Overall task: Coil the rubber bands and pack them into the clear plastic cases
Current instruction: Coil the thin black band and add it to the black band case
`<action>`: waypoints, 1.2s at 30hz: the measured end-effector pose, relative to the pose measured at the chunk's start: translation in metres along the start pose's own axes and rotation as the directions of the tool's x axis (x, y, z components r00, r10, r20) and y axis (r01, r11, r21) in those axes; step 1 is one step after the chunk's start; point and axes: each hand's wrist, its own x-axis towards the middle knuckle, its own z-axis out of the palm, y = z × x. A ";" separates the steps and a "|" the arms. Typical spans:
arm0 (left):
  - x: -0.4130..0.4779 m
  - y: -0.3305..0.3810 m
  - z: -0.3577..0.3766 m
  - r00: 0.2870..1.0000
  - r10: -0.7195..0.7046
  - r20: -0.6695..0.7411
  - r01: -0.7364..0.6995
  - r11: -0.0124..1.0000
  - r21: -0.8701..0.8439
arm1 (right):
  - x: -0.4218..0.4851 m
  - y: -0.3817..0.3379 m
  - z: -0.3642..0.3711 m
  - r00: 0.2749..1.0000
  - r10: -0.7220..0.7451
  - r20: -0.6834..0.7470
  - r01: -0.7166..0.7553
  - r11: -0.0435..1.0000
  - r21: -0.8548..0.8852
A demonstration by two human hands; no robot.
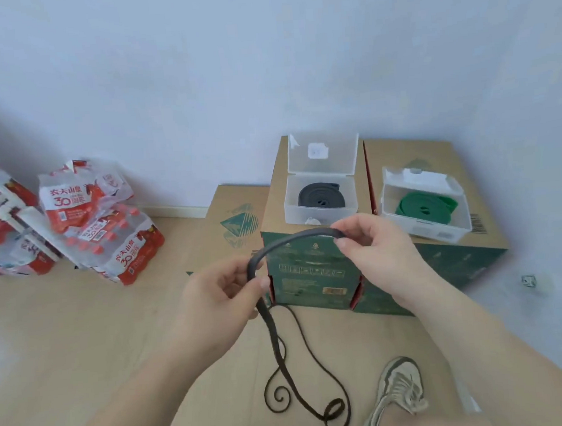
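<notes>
Atop the cardboard boxes (276,193), two clear cases (321,211) sit packed; your left hand (225,293) and right hand (378,249) pinch a third, uncoiled rubber band (294,236).

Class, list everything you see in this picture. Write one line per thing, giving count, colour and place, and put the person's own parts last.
loose rubber band: one, dark grey, arched between both hands, tail trailing onto the floor cardboard
clear plastic cases: two, transparent, lids open, one on each box
coiled black band: one, black, inside the left case
coiled green band: one, green, inside the right case
cardboard boxes: two, brown tops and green sides, by the wall
flat cardboard: one, brown, on the floor
bottled-water packs: several, red and clear, stacked at left
shoe: one fully shown, grey-beige, bottom right
left hand: one, pinches the arch's lower end
right hand: one, pinches the arch's upper end
</notes>
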 end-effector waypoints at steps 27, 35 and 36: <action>0.083 -0.054 0.043 0.937 -0.236 0.259 0.198 0.966 0.164 | 0.050 0.076 0.067 0.947 -0.123 0.296 0.132 0.991 -0.009; 0.086 -0.062 0.052 0.909 -0.273 0.316 -0.002 0.755 0.656 | 0.059 0.088 0.043 0.995 -0.041 0.093 0.019 0.974 0.227; 0.088 -0.065 0.050 0.890 -0.329 0.315 0.005 0.698 0.716 | 0.061 0.088 0.039 0.999 -0.018 0.051 0.004 0.963 0.271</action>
